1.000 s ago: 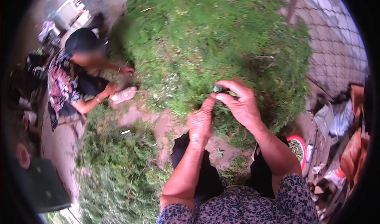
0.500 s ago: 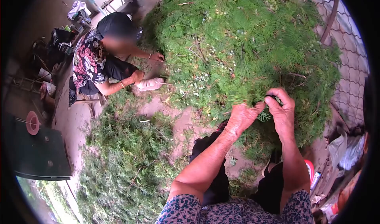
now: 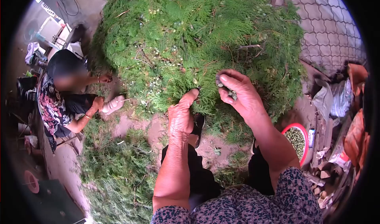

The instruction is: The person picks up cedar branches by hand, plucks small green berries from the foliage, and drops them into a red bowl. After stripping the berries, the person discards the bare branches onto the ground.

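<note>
While looking down past both forearms [image 3: 172,172], see big mound of feathery green conifer branches [image 3: 213,30] filling upper view. Lower left, find looser heap of duller green sprigs [image 3: 118,172]. Beside mound's left edge, note co-worker in dark floral shirt [image 3: 49,97]. Just right of right forearm, spot round red-rimmed basin [image 3: 306,145]. Find left hand [image 3: 181,115] at mound's front edge, fingers curled; can't tell whether gripping foliage. See right hand [image 3: 244,95] just over mound, fingers curled around small round grey-green berries [image 3: 232,94]; find similar ones in basin.
</note>
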`<state>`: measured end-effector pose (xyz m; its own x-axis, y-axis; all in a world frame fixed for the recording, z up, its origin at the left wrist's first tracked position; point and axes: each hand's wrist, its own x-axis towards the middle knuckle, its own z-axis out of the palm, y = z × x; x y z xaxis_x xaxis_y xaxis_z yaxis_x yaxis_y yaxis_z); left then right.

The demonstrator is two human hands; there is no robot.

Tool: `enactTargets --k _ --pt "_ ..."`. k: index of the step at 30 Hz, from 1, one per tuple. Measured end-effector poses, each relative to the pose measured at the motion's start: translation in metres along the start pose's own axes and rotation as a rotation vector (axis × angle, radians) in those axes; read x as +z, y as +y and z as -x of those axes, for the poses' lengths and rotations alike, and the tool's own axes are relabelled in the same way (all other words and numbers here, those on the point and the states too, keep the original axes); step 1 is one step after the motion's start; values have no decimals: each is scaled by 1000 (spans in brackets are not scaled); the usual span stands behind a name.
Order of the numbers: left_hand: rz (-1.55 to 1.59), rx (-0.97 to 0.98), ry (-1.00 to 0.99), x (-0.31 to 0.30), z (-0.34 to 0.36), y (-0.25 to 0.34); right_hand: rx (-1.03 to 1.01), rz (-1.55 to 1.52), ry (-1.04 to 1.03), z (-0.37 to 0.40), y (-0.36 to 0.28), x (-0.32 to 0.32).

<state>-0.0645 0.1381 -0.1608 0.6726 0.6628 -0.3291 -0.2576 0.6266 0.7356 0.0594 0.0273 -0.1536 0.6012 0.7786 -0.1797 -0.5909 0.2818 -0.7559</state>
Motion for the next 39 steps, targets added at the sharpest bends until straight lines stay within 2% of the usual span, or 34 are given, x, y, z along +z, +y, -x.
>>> enactTargets --k 3,7,10,11,13,14,16,17,18,20,21,23,24,25,26,28,29,31,33,34,36,38,39 --pt "-27 -4 -8 1 0 -5 8 66 20 1 0 3" --pt "-190 31 -68 4 1 -9 -10 186 -70 5 -4 3" --pt "-246 5 -89 6 2 -12 106 497 94 11 -7 17" --pt "-254 10 -89 8 3 -13 135 564 59 11 -10 15" --pt "-369 0 -128 3 -1 -15 98 682 115 14 -11 18" --pt "-389 34 -147 4 -2 -16 33 663 -23 11 -9 6" --pt "-424 45 -204 3 -3 -16 -110 731 -57 13 -9 7" --pt "-428 149 -216 5 -4 -20 -179 747 -79 12 -8 3" --pt "-492 119 -226 6 -3 -17 -177 745 -90 14 -9 4" --pt "-558 93 -232 7 -1 -16 44 598 77 20 -12 6" --pt "-484 95 -269 7 -1 -19 43 598 75 20 -11 1" --pt "-401 86 -327 10 1 -25 149 175 -52 21 -9 -15" --pt "-260 40 -253 12 2 -25 113 120 31 23 -7 -13" --pt "-121 -14 -185 15 3 -26 44 48 15 24 -3 -17" --pt "-183 -47 -176 10 -1 -24 35 -49 -11 24 -3 -22" --pt "42 -57 -65 18 -2 -23 33 -211 -61 27 -13 -34" --pt "115 -103 -51 16 -7 -26 13 -202 -48 32 -22 -40" --pt "228 -106 -125 17 -7 -24 -28 -294 5 45 -37 -55" --pt "187 -90 -70 20 -6 -27 -81 -308 124 68 -52 -85" --pt "227 -101 -124 25 0 -23 -126 -287 197 85 -59 -100" --pt "247 -100 -150 20 -4 -29 -181 -197 413 122 -64 -148" --pt "280 -97 -172 18 -5 -31 -142 -273 567 163 -54 -241" --pt "316 -95 -175 17 -4 -32 -196 -246 739 182 -49 -253"
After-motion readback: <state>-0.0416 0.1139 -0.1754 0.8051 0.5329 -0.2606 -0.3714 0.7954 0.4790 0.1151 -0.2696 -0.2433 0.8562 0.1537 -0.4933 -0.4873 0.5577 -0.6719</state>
